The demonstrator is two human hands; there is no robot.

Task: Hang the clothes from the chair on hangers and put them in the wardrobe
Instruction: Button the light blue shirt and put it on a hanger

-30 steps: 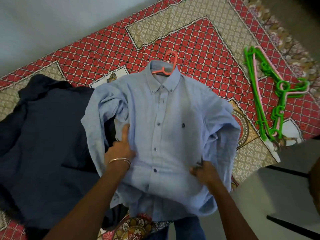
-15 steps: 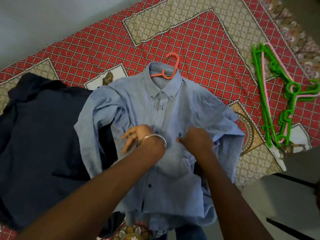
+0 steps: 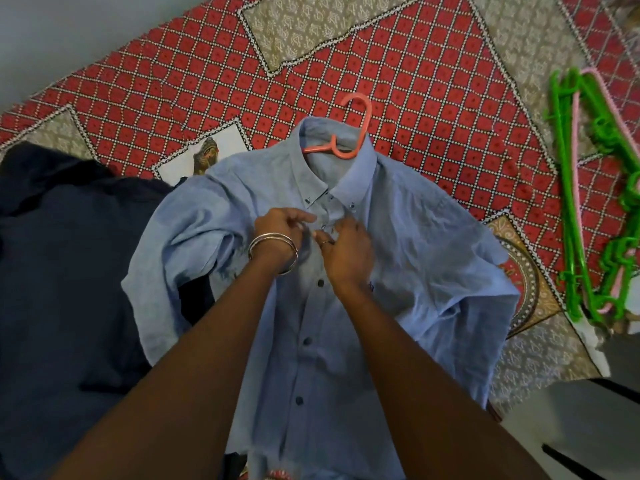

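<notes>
1. On the red patterned bedspread lies the light blue shirt, front up, with the orange hanger inside its collar and the hook poking out above
2. Left hand, bangles at the wrist, has its fingers curled, pinching the placket just below the collar
3. Right hand pinches the same spot from the other side, at a button
4. Dark navy garment lies beside the shirt's left sleeve, touching it
5. Green and pink hangers lie heaped at the far right
</notes>
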